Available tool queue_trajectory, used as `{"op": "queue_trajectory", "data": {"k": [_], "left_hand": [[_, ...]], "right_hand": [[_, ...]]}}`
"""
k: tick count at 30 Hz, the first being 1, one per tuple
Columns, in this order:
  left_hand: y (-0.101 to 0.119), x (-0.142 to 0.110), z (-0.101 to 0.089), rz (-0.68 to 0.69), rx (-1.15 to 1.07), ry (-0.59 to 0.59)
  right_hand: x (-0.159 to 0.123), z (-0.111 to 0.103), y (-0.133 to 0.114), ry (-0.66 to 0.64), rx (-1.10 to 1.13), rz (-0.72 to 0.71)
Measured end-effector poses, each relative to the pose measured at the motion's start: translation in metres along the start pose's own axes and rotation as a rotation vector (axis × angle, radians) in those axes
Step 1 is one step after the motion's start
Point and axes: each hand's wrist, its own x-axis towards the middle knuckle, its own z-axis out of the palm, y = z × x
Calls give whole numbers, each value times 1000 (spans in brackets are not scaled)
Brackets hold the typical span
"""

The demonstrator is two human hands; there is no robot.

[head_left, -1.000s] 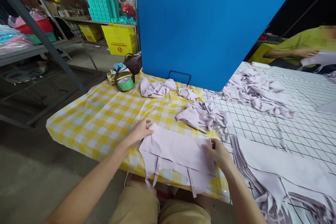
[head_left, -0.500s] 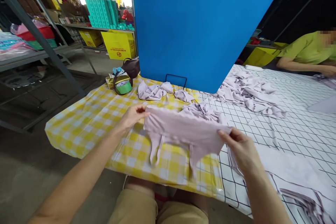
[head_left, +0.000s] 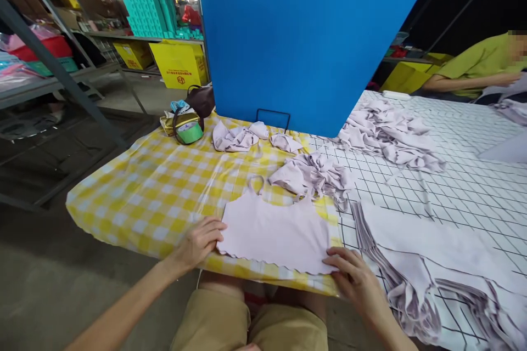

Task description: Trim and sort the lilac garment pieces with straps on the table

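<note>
A pale lilac camisole top [head_left: 275,230] lies flat on the yellow-and-white checked cloth [head_left: 135,192] in front of me. Its thin straps point away from me and its wavy hem faces me. My left hand [head_left: 203,238] pinches the lower left corner, and my right hand [head_left: 352,269] grips the lower right one. Just beyond the straps sits a crumpled lilac bundle [head_left: 313,175]. To the right of my right hand rests a neat stack of lilac tops [head_left: 428,241] with straps hanging toward me.
A tall blue board [head_left: 313,44] stands across the table behind the garments. Smaller lilac scraps [head_left: 234,137], green tape [head_left: 190,132] and a dark bag [head_left: 201,100] lie at the back left. A larger lilac heap [head_left: 387,131] is at the back right, near a person in a green shirt [head_left: 473,63].
The camisole was lifted off the cloth and turned round. Its straps pointed toward me before; now they point away, and it lies flat again. Both hands have come down toward the near edge.
</note>
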Motion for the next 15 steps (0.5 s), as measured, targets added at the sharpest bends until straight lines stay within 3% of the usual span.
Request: {"op": "queue_trajectory", "data": {"k": [4, 15], "left_hand": [[1, -16, 5, 16, 40, 5], [1, -15, 1, -5, 59, -46]], "right_hand": [[-16, 5, 4, 33, -32, -28], [-18, 6, 4, 43, -17, -18]]}}
